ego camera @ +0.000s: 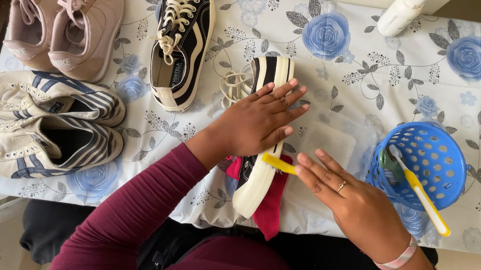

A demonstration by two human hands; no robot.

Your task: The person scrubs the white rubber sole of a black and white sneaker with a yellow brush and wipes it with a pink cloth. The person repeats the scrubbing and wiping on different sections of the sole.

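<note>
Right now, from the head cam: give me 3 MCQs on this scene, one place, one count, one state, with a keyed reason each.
1. Where is the blue basket?
A. near the right hand
B. beside the pink shoes
C. on the floor

2. How many shoes lie on the floral cloth?
A. four
B. six
C. eight

3. How does the black sneaker under the left hand lie?
A. upright
B. on its side
C. inside the basket

A: the basket sits by that hand.
B: two pink, two striped, two black.
B: its white sole faces sideways.
</note>
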